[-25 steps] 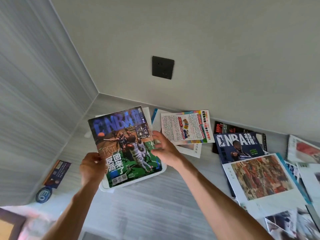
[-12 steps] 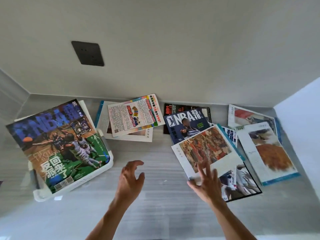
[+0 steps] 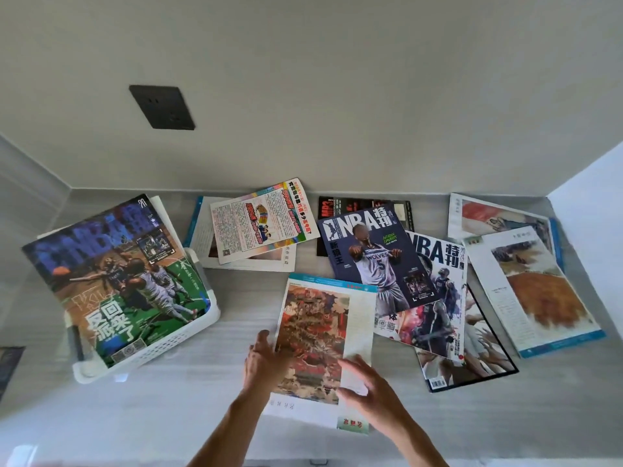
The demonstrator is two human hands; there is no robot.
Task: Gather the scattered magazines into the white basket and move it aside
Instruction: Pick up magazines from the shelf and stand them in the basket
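Note:
The white basket (image 3: pixel 188 335) stands at the left with a large NBA magazine (image 3: pixel 118 281) lying tilted across its top. In the middle, a painting-cover magazine (image 3: pixel 320 332) lies between my hands. My left hand (image 3: pixel 264 362) holds its left edge. My right hand (image 3: pixel 367 385) rests on its lower right part with fingers spread. Scattered behind and to the right are a colourful leaflet (image 3: pixel 263 220), a dark blue NBA magazine (image 3: pixel 374 261), a white NBA magazine (image 3: pixel 438 298), a black magazine (image 3: pixel 364 207) and an orange-cover art magazine (image 3: pixel 539 288).
The grey surface sits in a niche, with walls at the back, left and right. A black socket (image 3: pixel 161 107) is on the back wall. A dark flat item (image 3: pixel 10 362) lies at the far left edge.
Both hands left the NBA magazine on the basket and swung right. The painting-cover magazine has come off the right pile, turned, and now lies in the middle under my hands.

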